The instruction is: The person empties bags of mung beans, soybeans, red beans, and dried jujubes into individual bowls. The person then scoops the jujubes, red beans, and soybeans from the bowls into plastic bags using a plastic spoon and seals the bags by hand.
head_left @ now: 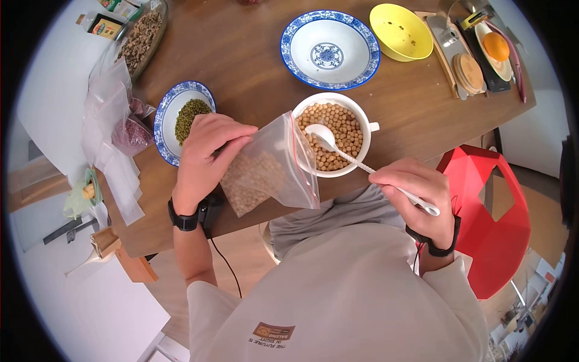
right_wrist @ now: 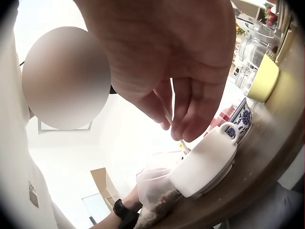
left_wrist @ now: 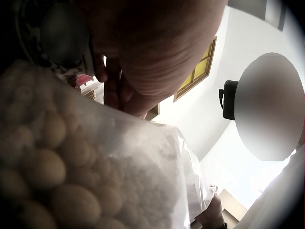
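My left hand (head_left: 207, 151) pinches the upper edge of a clear zip bag (head_left: 265, 166) partly filled with chickpeas, which bulge low in the bag in the left wrist view. The bag's red-striped mouth (head_left: 297, 148) overlaps the left rim of a white handled bowl (head_left: 366, 123) of chickpeas (head_left: 344, 130). In my right hand (head_left: 416, 196) is a white spoon (head_left: 360, 164), gripped by its long handle, its head resting on the chickpeas in the bowl. The right wrist view shows the bowl (right_wrist: 202, 164) from the side, below my right hand (right_wrist: 190, 95).
Beyond the left hand stands a blue-rimmed bowl (head_left: 163, 134) of green beans (head_left: 190, 117). A larger blue-and-white bowl (head_left: 301, 60) and a yellow bowl (head_left: 392, 36) stand farther back. Plastic bags (head_left: 129, 136) lie at left; a red chair (head_left: 500, 241) is at right.
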Tool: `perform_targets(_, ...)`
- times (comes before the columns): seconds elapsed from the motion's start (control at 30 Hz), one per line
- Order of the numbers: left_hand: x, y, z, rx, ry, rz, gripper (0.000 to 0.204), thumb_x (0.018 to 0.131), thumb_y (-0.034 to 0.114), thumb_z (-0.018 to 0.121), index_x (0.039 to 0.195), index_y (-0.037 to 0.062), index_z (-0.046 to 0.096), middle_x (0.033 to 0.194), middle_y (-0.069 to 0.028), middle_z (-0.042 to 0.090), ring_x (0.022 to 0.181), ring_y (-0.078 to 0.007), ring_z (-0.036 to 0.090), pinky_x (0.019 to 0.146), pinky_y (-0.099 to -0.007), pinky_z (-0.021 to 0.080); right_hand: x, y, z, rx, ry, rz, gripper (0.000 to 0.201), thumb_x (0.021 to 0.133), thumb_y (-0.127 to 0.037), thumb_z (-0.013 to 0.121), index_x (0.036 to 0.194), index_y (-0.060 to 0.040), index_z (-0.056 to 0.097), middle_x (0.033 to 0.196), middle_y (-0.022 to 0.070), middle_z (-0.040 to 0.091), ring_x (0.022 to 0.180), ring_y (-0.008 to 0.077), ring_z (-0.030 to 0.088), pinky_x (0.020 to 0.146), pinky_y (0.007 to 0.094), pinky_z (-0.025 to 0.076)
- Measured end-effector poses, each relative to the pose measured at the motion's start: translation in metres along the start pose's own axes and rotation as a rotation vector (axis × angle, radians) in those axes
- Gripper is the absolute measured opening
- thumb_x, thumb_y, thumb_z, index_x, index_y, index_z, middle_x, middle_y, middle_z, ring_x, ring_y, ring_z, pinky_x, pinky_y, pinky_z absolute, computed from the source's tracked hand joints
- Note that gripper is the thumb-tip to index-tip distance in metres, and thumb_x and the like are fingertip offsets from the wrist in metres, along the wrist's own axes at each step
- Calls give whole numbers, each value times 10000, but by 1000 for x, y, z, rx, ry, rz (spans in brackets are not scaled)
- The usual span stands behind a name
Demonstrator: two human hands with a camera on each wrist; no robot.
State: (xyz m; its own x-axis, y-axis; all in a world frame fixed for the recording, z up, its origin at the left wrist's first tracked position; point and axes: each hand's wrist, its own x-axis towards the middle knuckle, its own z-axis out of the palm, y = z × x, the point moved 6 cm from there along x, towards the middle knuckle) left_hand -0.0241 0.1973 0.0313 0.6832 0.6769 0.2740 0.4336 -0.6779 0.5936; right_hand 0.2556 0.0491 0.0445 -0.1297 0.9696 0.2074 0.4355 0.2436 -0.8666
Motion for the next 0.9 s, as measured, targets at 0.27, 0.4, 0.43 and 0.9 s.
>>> perform_targets(0.27,-1,-1,0,6,-4,0,191,874,37,751,1056,91,773,906,-19,734,895,-224,652,874,-363,451,-12,15,-4,392,146,276,192,1007,-62,663,1150,42,737,961,156,774,805,184,733,731,298,585)
perform_targets(0.4,0,0,0,7,-9,-14,175,872,23,752,1040,65,771,912,-42,738,903,-238,653,880,-369,462,-16,9,-14,407,229,243,210,1028,-92,642,1156,49,730,963,162,772,818,190,733,738,296,589)
perform_targets(0.43,0,0,0,10,-16,-24,156,870,11,754,1023,39,769,915,-63,742,914,-251,653,884,-373,472,-14,2,-17,396,218,210,211,1031,-92,638,1156,51,730,964,165,770,823,189,731,746,297,591)
perform_targets(0.9,0,1,-1,19,-19,-39,152,863,14,754,1014,28,766,904,-71,742,915,-255,656,888,-375,476,-2,-29,0,127,-91,-124,302,843,58,747,1111,-74,786,972,104,732,830,255,698,683,346,550)
